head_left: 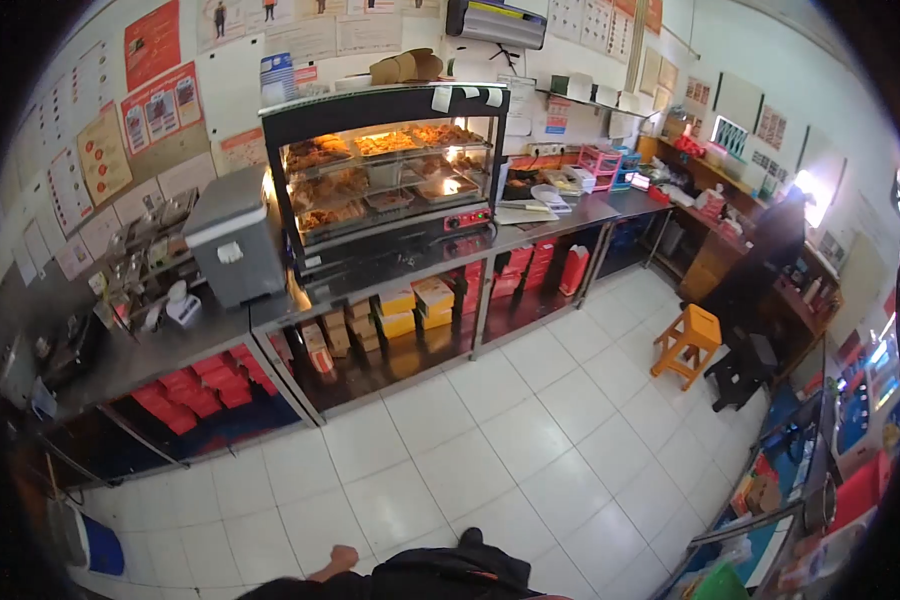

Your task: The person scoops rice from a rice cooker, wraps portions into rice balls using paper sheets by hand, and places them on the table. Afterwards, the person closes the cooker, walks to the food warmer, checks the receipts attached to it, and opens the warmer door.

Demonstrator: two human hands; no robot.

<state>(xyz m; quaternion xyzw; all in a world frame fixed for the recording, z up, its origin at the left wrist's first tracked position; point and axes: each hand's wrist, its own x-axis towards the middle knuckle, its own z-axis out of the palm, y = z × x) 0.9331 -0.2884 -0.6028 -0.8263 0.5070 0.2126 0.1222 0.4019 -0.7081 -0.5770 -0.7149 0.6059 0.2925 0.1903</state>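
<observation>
My left hand [342, 558] hangs low at the bottom edge, beside my dark clothing [450, 573]. Its fingers look curled in, and nothing shows in them. It is over the white tiled floor [400, 500], apart from the counter. My right hand is out of view. Ahead stands a lit food warmer cabinet [390, 165] with trays of fried food behind its glass. It rests on a metal counter [560, 215], with a grey cooler box [235, 240] to its left.
Red boxes [195, 390] and yellow boxes [397, 310] fill shelves below the counter. A yellow stool [687, 345] and a black stool [742, 370] stand on the right, near a person in dark clothes [770, 250]. A blue-and-white bucket [100, 545] sits lower left.
</observation>
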